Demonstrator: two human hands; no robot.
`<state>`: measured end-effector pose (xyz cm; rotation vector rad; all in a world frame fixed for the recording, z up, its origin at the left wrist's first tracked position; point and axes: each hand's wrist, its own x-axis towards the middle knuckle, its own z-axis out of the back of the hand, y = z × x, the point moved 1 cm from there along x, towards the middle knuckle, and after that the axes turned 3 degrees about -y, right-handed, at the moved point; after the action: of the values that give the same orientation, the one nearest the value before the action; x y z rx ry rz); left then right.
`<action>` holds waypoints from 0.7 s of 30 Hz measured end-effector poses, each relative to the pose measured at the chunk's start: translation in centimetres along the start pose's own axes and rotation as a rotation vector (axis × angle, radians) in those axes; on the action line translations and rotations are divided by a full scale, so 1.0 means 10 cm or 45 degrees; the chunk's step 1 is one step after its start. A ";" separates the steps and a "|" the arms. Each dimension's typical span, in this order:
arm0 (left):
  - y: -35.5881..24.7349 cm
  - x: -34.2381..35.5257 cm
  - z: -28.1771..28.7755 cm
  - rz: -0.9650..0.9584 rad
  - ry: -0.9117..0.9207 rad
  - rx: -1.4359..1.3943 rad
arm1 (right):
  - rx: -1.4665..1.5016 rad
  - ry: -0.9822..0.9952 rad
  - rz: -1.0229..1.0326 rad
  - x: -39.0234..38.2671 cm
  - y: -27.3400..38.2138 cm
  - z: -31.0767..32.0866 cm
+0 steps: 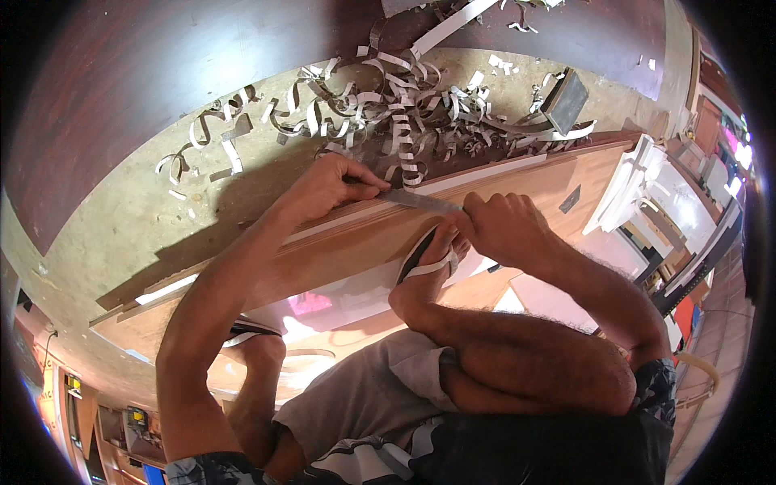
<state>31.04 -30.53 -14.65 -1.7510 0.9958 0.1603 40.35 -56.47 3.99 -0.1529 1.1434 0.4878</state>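
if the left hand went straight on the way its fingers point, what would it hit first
Beyond the flat grey blade that the left hand grips, most likely the right hand, at the blade's other end. A pale curled strip shows close to that line, but its depth is unclear.

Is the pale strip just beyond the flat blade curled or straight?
Curled: the strip winds in stacked loops beyond the blade.

Grey shorts (pixel 364 378), black shirt (pixel 541 449), grey-patterned short sleeves (pixel 656 392), white-strapped sandals (pixel 430 268).
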 end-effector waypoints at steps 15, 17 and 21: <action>-0.11 0.03 -0.17 0.166 -0.060 -0.018 | -0.036 0.019 -0.015 -0.03 -0.07 0.15; -0.12 0.13 -0.22 0.159 -0.046 -0.039 | -0.073 0.041 -0.043 -0.10 -0.16 0.12; -0.07 0.30 -0.30 0.181 -0.075 -0.080 | -0.056 -0.048 -0.006 -0.05 -0.33 0.02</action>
<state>32.41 -34.63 -14.48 -1.7217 1.0824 0.3351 41.88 -59.48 4.11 -0.1835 1.0959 0.5100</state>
